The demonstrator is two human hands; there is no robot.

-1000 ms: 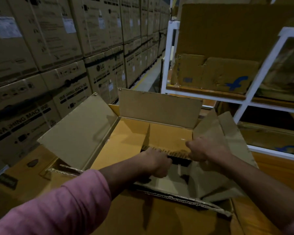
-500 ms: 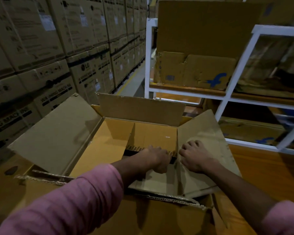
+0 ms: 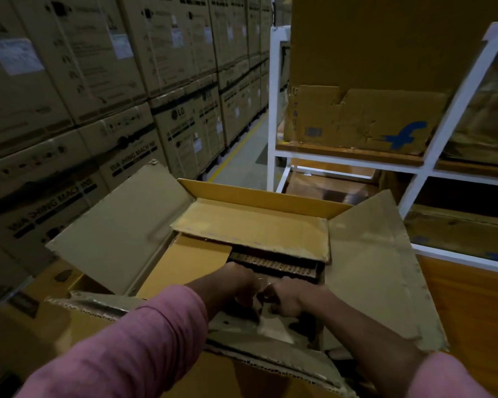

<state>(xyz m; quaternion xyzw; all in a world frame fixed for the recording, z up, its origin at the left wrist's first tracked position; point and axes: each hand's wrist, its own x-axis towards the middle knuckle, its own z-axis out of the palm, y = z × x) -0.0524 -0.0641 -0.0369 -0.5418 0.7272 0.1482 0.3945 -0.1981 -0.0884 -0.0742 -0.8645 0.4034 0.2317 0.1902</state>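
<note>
Left hand (image 3: 240,286) and right hand (image 3: 288,297) gripped the near flap (image 3: 243,336) with curled fingers, tips lost in shadow, the far flap (image 3: 250,226) folded low just beyond the knuckles.

Single head view: faces forward-down, close above open carton (image 3: 121,234), warehouse aisle (image 3: 242,150) beyond.

Fingertips of left grip (image 3: 242,285) and right grip (image 3: 288,297) curl out of sight at the near flap (image 3: 270,334); hold unclear. Far flap (image 3: 253,228) hides most contents. Print on the exposed strip (image 3: 273,264) is unreadable. Carton labels (image 3: 18,56) are blurred.
</note>
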